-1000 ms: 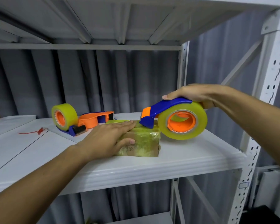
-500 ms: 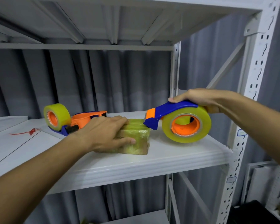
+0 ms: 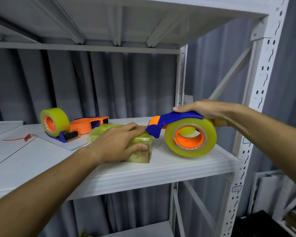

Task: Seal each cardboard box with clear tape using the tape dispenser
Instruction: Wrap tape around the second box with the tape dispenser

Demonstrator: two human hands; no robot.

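A small cardboard box [image 3: 141,151], wrapped in yellowish clear tape, sits on the white shelf [image 3: 161,170]. My left hand [image 3: 116,144] lies over its top, fingers across it and thumb against the front face. My right hand [image 3: 207,112] grips the blue handle of a tape dispenser [image 3: 190,135] that carries a big yellowish roll on an orange core. The dispenser's blue and orange nose touches the box's top right edge beside my left fingertips.
A second tape dispenser [image 3: 67,125], orange and blue with its own roll, lies at the back left of the shelf on a thin white sheet. A red tie [image 3: 25,138] lies further left. White perforated uprights [image 3: 256,117] stand to the right; grey curtain hangs behind.
The view has drifted to the right. The dispenser has stayed with its nose at the box's top right edge, and my left hand has kept its hold on the box.
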